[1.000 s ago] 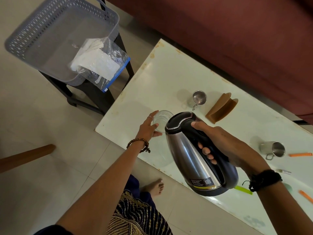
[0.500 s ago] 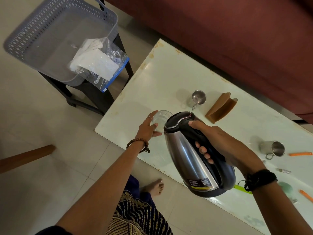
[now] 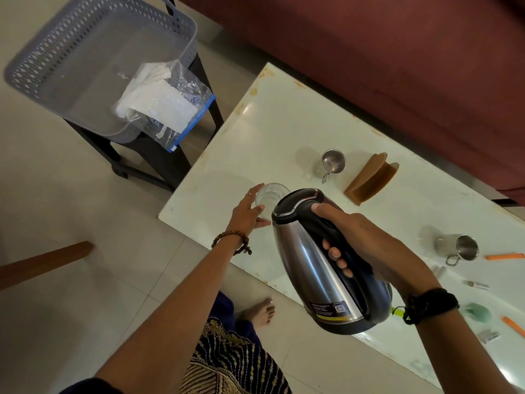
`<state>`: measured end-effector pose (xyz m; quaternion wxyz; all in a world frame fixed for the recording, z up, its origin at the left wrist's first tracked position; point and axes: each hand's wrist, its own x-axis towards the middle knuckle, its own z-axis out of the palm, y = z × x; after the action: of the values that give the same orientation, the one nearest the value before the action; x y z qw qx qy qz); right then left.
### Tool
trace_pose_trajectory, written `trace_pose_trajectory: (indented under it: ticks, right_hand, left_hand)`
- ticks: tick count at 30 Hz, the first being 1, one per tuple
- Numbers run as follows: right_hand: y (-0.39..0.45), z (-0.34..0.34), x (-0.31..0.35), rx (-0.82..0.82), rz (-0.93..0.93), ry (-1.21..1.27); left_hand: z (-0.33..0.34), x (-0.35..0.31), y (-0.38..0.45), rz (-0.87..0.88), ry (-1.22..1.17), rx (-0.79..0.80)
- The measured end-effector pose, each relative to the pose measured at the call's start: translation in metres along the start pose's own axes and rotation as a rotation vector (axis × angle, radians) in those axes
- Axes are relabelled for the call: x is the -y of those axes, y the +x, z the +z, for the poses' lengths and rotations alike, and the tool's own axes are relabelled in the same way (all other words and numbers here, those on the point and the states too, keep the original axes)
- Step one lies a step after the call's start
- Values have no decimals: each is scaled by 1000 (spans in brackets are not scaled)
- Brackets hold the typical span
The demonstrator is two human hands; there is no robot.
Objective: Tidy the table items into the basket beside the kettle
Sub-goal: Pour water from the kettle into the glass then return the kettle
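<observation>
My right hand (image 3: 366,245) grips the black handle of a steel kettle (image 3: 309,263), held tilted above the white table (image 3: 270,129) with its lid end toward a clear glass (image 3: 271,194). My left hand (image 3: 247,214) is wrapped around that glass, which stands near the table's left corner. A grey basket (image 3: 42,61) sits on a dark stool (image 3: 159,155) to the left of the table, with a plastic bag of white cloth (image 3: 162,106) hanging over its rim. Two steel mugs (image 3: 333,163) (image 3: 457,247) and a brown paper holder (image 3: 372,179) are on the table.
Orange sticks (image 3: 504,255), a green blob (image 3: 477,312) and small bits lie at the table's right end. A dark red sofa (image 3: 369,52) runs along the far side. A wooden leg (image 3: 42,263) juts in at the left over the tiled floor. My foot (image 3: 260,309) is beneath the table edge.
The kettle has dipped slightly lower and closer to the glass. My left hand stays on the glass.
</observation>
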<state>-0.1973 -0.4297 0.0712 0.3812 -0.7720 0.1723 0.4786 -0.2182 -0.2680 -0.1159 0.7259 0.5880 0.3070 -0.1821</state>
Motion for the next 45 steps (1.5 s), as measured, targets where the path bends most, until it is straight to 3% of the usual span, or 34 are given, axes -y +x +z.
trace_pose_trajectory:
  ticks: [36, 40, 45]
  right_hand:
    - [-15, -9, 8, -2, 24, 47]
    - [-16, -12, 11, 80, 71, 96]
    - [-20, -11, 6, 1, 45, 25]
  left_hand:
    - [2, -6, -5, 5, 26, 5]
    - [2, -7, -6, 3, 37, 2]
    - [2, -6, -7, -3, 14, -4]
